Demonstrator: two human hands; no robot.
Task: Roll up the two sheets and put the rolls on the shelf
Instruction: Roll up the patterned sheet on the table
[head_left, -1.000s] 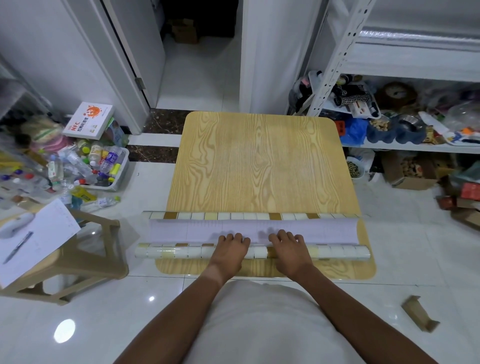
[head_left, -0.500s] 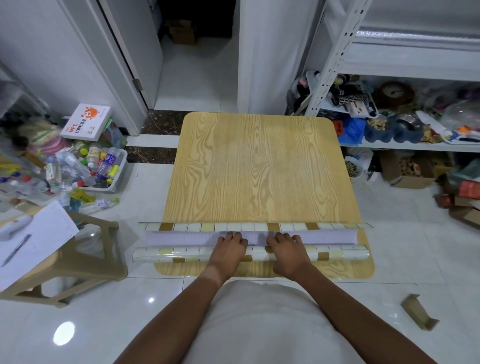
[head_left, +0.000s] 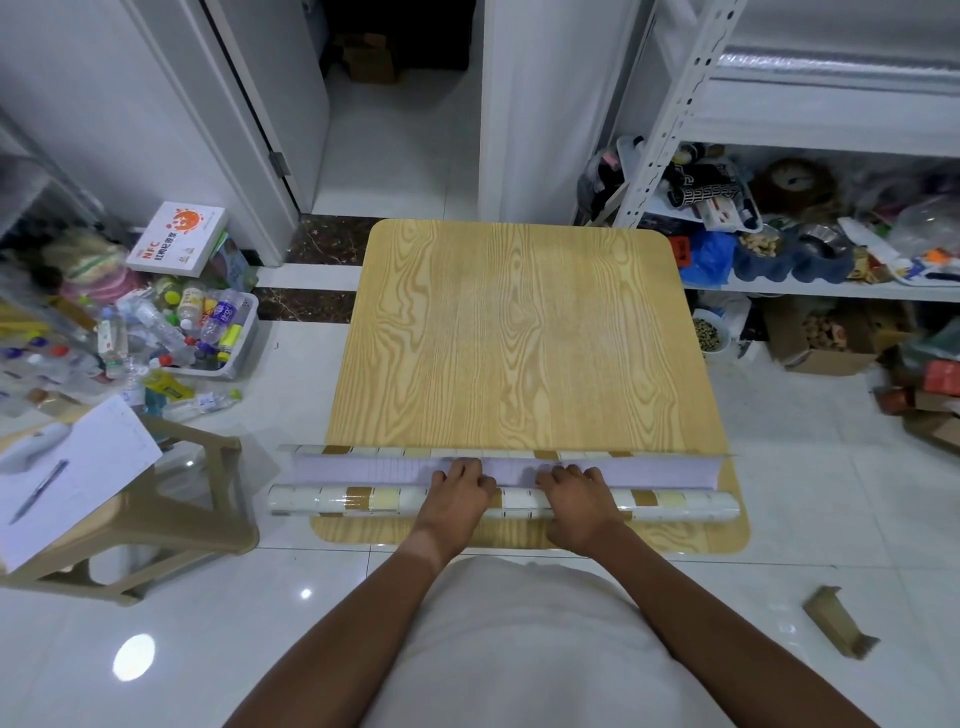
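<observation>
Two hands lie palm-down, side by side, on a half-rolled sheet at the near edge of the wooden worktop (head_left: 519, 338). The left hand (head_left: 457, 496) and the right hand (head_left: 579, 499) are flat and unclenched, fingers reaching forward over the roll (head_left: 363, 501) onto the pale lilac back of the sheet (head_left: 358, 470); they press down on it rather than grip it. That roll shows a tile pattern of white, cream and brown squares and runs across the worktop, its left end hanging out past the worktop's edge. Beyond the fingers a narrow flat strip of sheet remains unrolled, its far edge showing the same tile pattern. A white metal shelf (head_left: 810, 288) crowded with odds and ends stands to the right, and a beige stool (head_left: 171, 525) with paper and a pen on it stands to the left
</observation>
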